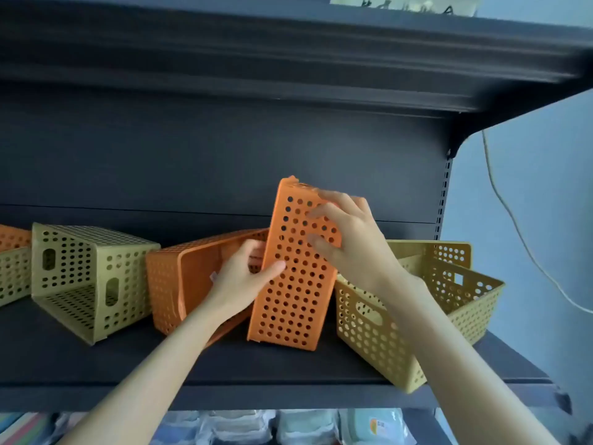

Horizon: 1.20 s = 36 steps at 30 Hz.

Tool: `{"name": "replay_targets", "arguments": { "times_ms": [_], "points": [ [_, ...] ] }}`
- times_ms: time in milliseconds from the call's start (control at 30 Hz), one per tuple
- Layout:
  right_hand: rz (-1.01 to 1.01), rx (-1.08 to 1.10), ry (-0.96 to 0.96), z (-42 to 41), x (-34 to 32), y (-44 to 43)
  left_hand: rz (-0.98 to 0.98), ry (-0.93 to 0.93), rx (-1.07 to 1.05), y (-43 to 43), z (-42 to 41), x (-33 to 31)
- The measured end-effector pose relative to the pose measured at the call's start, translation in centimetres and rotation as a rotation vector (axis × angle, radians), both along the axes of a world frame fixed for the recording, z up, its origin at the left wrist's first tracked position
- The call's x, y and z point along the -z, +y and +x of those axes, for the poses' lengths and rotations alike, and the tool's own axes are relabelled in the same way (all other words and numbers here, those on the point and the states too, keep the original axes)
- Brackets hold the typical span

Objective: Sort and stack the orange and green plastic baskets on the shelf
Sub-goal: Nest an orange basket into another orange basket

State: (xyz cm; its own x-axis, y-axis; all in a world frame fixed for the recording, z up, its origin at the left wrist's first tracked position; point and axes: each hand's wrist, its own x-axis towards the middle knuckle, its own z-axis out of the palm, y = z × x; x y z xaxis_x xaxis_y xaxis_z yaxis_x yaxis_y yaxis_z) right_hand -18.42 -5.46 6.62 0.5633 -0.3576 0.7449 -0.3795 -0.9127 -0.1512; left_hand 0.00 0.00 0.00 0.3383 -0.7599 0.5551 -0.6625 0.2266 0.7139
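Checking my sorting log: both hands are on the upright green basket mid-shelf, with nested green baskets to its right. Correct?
No. In the head view the upright basket held by the left hand and right hand is orange, not green. The nested green baskets do sit to its right.

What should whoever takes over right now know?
Left hand and right hand both grip the upright orange basket, standing on end on the shelf.
Second orange basket and tipped green basket lie on their sides to its left; two green baskets on the right seem nested.
Done: that green pair. Left: nest the oranges, add the tipped green.
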Motion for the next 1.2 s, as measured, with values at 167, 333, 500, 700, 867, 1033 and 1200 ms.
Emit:
{"name": "replay_targets", "arguments": {
  "times_ms": [167,333,500,700,867,1033,1200],
  "points": [
    [-0.167,0.146,0.130,3.5,-0.4,-1.3,0.118,0.038,0.232,-1.2,1.2,1.6],
    [-0.239,0.212,0.213,3.9,-0.5,-1.7,-0.011,0.143,0.347,-1.4,1.5,2.3],
    [-0.441,0.253,0.331,3.8,-1.5,-0.6,-0.092,-0.035,0.346,-1.0,1.1,2.1],
    [-0.456,0.258,0.381,2.4,-2.7,-0.2,-0.169,-0.115,0.277,0.2,0.5,0.7],
    [-0.424,0.304,0.219,0.9,-3.6,0.1,-0.188,-0.372,-0.010,2.1,2.1,-0.7],
    [-0.416,0.309,0.224,0.5,-2.8,1.2,-0.226,-0.291,-0.016,4.2,3.3,-0.1],
    [-0.364,0.185,0.232,2.7,-0.6,1.6,-0.325,-0.372,-0.151,4.3,3.5,0.9]
  ]
}}
